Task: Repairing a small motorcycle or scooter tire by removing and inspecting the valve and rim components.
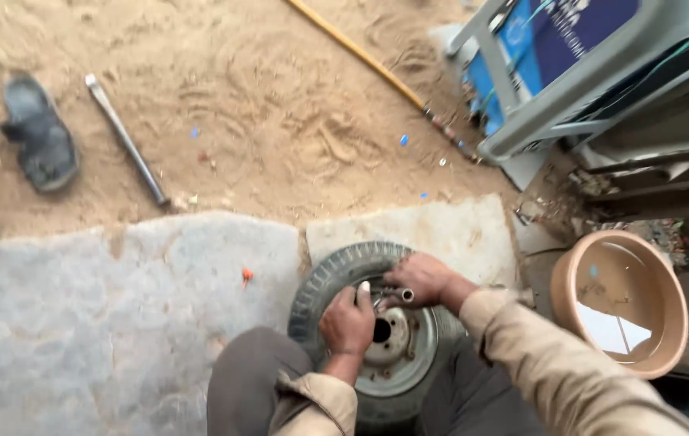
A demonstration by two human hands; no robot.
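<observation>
Still early, it seems — the tyre [336, 274] sits on its rim [397, 355] between the knees. Left hand [347, 323] and right hand [420, 278] both clasp a metal tool [389, 295] just above the hub; nothing looks levered off.

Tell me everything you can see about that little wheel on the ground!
The wheel is small, with a black, dusty rubber tyre with ribbed tread and a pale, worn metal rim with a dark centre hole. It lies flat on a grey stone slab, partly hidden by the person's knees. The left hand rests on the rim; the right hand holds a short metal tool at the tyre's inner edge.
</observation>
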